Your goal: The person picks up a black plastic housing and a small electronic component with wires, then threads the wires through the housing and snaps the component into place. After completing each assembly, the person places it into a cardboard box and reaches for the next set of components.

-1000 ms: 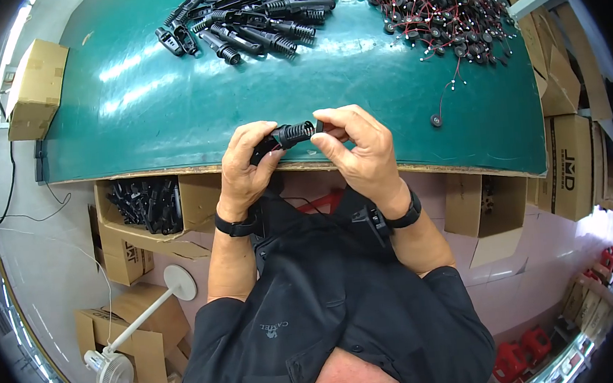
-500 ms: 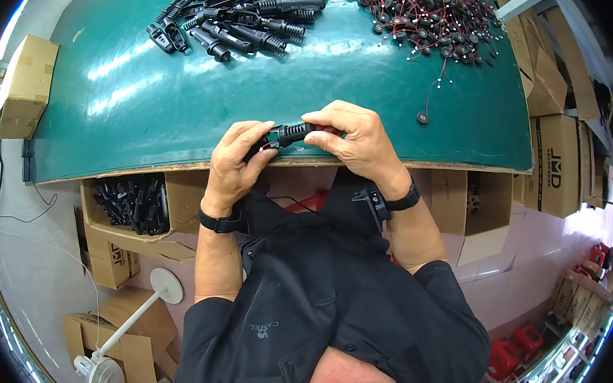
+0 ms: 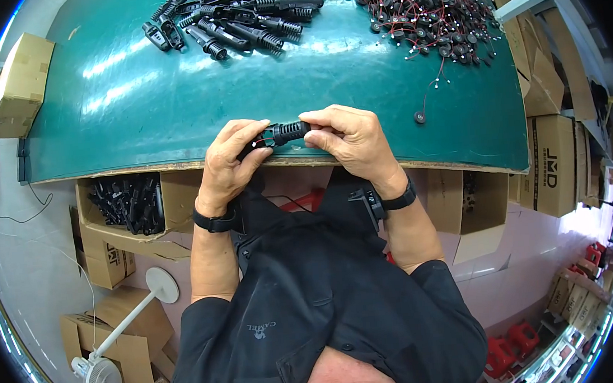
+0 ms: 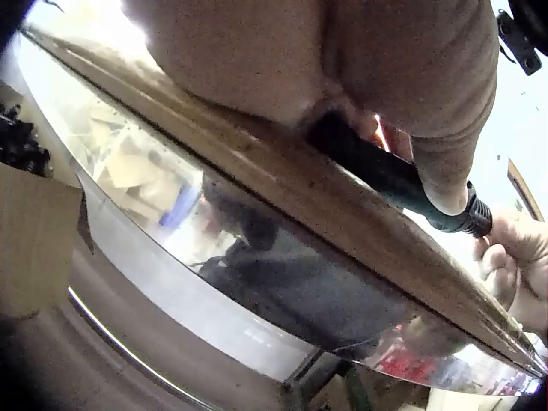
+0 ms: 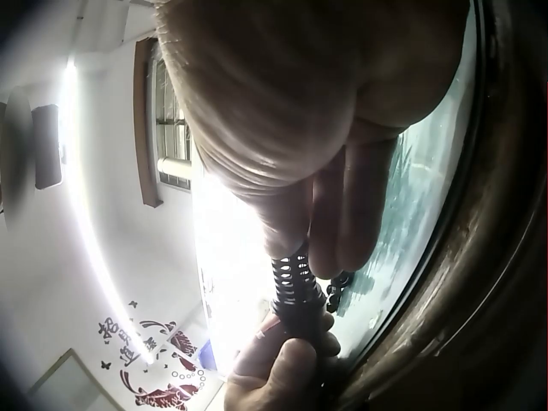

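A black plastic housing (image 3: 289,133) with a ribbed, slotted cylindrical end is held level between both hands, just over the table's front edge. My left hand (image 3: 232,158) grips its body between thumb and fingers. A thin red wire with a small white plug (image 3: 254,144) shows beside the left fingers. The thumb and fingers of my right hand (image 3: 351,141) pinch the ribbed end, hiding its tip. In the right wrist view the slotted ribs (image 5: 295,282) stand out between the two hands; the left wrist view shows the smooth dark body (image 4: 377,175) under the left fingers.
On the green table (image 3: 136,126) lie a pile of similar black housings (image 3: 242,20) and, at right, a heap of round black discs with red wires (image 3: 429,12). One wired disc (image 3: 419,118) lies apart. Below the edge stand cardboard boxes, one holding black parts (image 3: 131,205).
A round black piece in my right fingers, apart from the ribbed end earlier, has come against it. The red wire and white plug now show by the left hand. The head view has shifted slightly.
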{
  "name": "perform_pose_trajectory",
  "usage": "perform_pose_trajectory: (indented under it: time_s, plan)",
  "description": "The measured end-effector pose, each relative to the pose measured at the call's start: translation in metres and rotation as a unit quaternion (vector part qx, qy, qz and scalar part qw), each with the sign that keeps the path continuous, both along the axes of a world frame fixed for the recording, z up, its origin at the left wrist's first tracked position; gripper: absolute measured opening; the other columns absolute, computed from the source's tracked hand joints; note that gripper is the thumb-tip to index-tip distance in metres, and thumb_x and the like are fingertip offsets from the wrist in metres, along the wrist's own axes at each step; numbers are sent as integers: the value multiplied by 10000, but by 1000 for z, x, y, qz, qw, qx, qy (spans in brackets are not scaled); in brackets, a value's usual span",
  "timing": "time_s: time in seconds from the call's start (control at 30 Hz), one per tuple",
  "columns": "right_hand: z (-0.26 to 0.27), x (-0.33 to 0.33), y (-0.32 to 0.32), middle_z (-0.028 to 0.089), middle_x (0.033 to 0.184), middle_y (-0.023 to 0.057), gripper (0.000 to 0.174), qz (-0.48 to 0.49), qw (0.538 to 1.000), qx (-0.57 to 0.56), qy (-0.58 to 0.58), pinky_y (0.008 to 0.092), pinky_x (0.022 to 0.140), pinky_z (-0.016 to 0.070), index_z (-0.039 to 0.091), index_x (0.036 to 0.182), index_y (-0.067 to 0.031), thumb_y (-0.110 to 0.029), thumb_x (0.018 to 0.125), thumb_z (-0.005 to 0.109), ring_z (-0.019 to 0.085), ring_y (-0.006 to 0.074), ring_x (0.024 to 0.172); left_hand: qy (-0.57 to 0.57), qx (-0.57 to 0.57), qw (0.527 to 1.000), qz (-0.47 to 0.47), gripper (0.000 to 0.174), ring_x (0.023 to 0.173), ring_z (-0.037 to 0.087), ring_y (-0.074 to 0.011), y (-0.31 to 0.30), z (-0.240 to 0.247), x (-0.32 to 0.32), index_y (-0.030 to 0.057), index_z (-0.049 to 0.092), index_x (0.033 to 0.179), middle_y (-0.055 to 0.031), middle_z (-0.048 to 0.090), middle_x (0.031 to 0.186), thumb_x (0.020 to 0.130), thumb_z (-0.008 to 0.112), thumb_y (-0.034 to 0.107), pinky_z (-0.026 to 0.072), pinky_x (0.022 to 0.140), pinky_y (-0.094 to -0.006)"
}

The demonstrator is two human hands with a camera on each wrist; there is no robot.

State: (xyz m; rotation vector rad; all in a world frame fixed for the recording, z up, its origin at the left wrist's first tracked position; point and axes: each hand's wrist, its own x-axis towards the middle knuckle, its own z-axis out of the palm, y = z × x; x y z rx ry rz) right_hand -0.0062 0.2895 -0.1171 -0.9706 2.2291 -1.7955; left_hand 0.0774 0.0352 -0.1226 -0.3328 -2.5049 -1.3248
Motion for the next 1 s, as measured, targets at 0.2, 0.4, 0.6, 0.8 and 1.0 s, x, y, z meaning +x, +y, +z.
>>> perform_pose_trajectory:
  time_s: [0.2, 0.4, 0.6, 0.8, 1.0]
  plan:
    - [0, 4, -2, 776, 973, 101, 212, -12, 1000, -5, -14, 253, 743, 616, 753, 1173, 45, 24, 963, 769, 791, 151, 873, -6, -7, 1000, -3, 498, 1032, 717, -287, -1, 3, 0, 59, 743, 1302, -133, 729, 1157, 822, 853, -10, 581, 893, -373]
    - [-6, 6, -7, 782, 989, 113, 206, -15, 1000, -17, -11, 260, 753, 626, 732, 1183, 45, 39, 977, 745, 798, 159, 883, -6, -2, 1000, -12, 483, 1015, 713, -295, -3, 3, -2, 41, 741, 1294, -135, 731, 1146, 825, 847, -10, 577, 881, -377]
    - [-12, 0, -10, 789, 1002, 110, 230, 24, 994, -42, -99, 265, 772, 633, 726, 1204, 36, 37, 974, 743, 799, 154, 892, -11, 3, 1000, -28, 474, 986, 715, -299, -15, 9, -7, 33, 742, 1282, -143, 731, 1142, 821, 848, -3, 570, 871, -373]
    - [-12, 8, -10, 789, 998, 103, 248, -45, 997, -54, -24, 272, 762, 628, 737, 1199, 13, 4, 954, 780, 786, 138, 883, -96, -184, 978, -31, 419, 929, 706, -316, -61, 88, -17, 26, 753, 1212, -147, 714, 1070, 805, 855, 18, 568, 837, -377]
    - [-16, 10, -10, 778, 981, 108, 249, -60, 997, -26, 39, 281, 721, 609, 751, 1177, 1, -16, 934, 805, 765, 159, 822, -153, -406, 895, -105, 317, 904, 688, -374, -54, 126, -69, 31, 759, 1097, -152, 675, 978, 792, 845, 41, 570, 793, -429]
